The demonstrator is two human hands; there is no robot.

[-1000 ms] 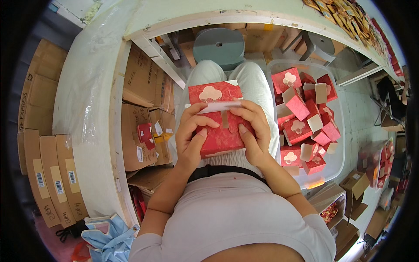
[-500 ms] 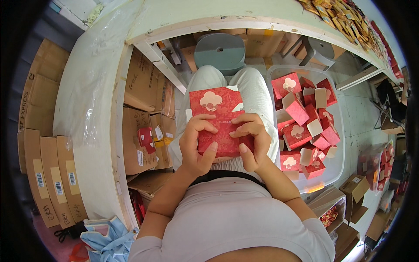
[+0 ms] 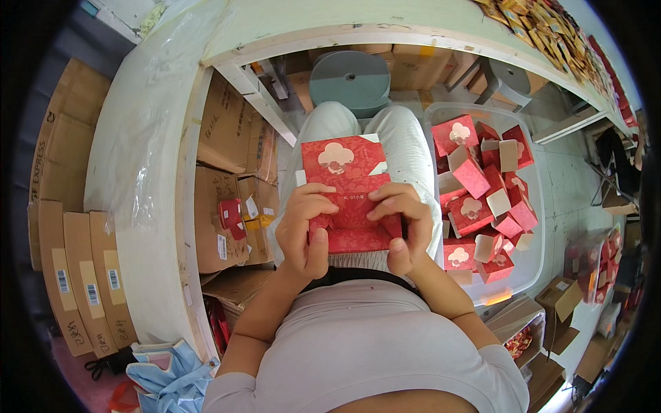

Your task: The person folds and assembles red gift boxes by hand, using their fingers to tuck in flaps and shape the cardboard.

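Observation:
Over my lap I hold a red patterned carton (image 3: 354, 180) with a pale cloud-shaped cut-out on its far panel and whitish flaps at its corners. Its near part is creased and folded, not a closed box. My left hand (image 3: 307, 221) grips the left edge, fingers bent over the top and thumb at the near panel. Around the right edge, my right hand (image 3: 405, 219) is closed the same way, with its thumb near the lower right corner. The carton's underside is hidden.
Right of my legs stands a clear plastic tub (image 3: 530, 265) of red boxes, several with open ends. A white table (image 3: 289, 43) spans ahead and continues along my left. Brown cartons (image 3: 219, 206) are stacked beneath it. A grey-green stool (image 3: 350, 79) stands beyond my knees.
The carton's near panel has bent along creases, so a fold line and a lower red strip now show. Both thumbs have moved slightly nearer to me. The tub's boxes look unchanged.

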